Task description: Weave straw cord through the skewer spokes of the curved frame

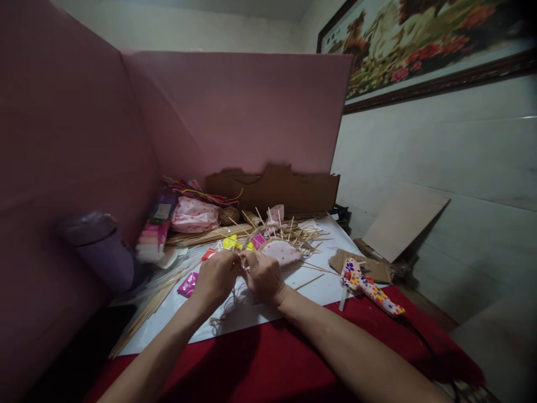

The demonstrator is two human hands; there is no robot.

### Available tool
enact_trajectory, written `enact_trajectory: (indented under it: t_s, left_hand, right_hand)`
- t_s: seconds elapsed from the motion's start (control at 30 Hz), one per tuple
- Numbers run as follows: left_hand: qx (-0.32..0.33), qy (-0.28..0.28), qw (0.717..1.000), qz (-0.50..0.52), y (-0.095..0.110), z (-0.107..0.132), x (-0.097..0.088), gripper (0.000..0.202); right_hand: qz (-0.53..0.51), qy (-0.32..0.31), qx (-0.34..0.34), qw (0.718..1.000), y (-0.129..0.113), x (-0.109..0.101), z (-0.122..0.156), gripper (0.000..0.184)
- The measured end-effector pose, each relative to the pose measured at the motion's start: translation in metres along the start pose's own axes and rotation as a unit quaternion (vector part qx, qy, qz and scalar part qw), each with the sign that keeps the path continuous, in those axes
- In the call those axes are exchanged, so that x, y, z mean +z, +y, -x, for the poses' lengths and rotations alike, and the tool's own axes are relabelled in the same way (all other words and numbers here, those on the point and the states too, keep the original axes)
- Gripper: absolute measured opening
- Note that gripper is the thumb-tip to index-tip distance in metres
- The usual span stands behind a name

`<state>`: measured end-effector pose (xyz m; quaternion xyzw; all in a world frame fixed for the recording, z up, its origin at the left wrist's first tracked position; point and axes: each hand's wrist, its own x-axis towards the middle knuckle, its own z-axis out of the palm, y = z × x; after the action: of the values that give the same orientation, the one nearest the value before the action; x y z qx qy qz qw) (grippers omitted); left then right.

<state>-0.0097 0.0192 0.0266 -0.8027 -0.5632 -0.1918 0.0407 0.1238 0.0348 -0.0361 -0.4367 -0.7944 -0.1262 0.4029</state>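
Over the white sheet [163,313], my left hand [218,274] and my right hand [264,274] meet with closed fingertips. Both pinch a thin brown twine [230,305], whose loose loops trail onto the sheet below them. Just beyond my right hand is a round piece with polka-dot cloth [282,252], with thin wooden sticks [289,226] jutting out around it. Yellow packets [230,242] and a magenta piece [258,241] lie behind my hands. Another magenta packet [187,284] rests left of my left hand. My fingers cover the exact spot where the twine is gripped.
A flower-patterned glue gun [371,286] lies at right on cardboard [335,258] and red cloth [302,358]. Long sticks [146,313] run along the left. A purple container [98,252] leans there. Polka-dot fabric [195,214] and a twine ball [229,215] sit behind, before pink panels [243,112].
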Motion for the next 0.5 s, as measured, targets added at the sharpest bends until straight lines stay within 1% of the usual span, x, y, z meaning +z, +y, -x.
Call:
enact_trajectory:
  t_s: [0.03,0.1,0.2,0.27,0.37,0.5]
  left_hand:
    - [0.010,0.013,1.000,-0.007,0.000,0.004,0.003,0.019]
    - [0.043,0.069,0.996,-0.032,-0.002,0.013,0.012,0.017]
    - [0.093,0.175,0.977,-0.074,-0.005,0.027,0.025,0.015]
    - [0.106,0.226,0.963,-0.104,-0.006,0.033,0.031,0.015]
    - [0.124,0.273,0.947,-0.120,-0.006,0.037,0.033,0.015]
    - [0.150,0.321,0.930,-0.097,-0.005,0.037,0.030,0.013]
  right_hand:
    - [0.001,-0.003,-0.002,1.000,0.000,-0.001,0.000,0.022]
    - [0.009,-0.007,-0.012,1.000,0.001,-0.003,-0.001,0.020]
    - [0.019,-0.012,-0.024,0.999,0.001,-0.005,-0.001,0.012]
    - [0.010,-0.014,-0.021,1.000,0.001,-0.007,-0.001,0.011]
    - [-0.019,-0.010,-0.008,1.000,-0.001,-0.009,-0.001,0.015]
    - [-0.057,-0.004,0.004,0.998,-0.003,-0.014,-0.002,0.017]
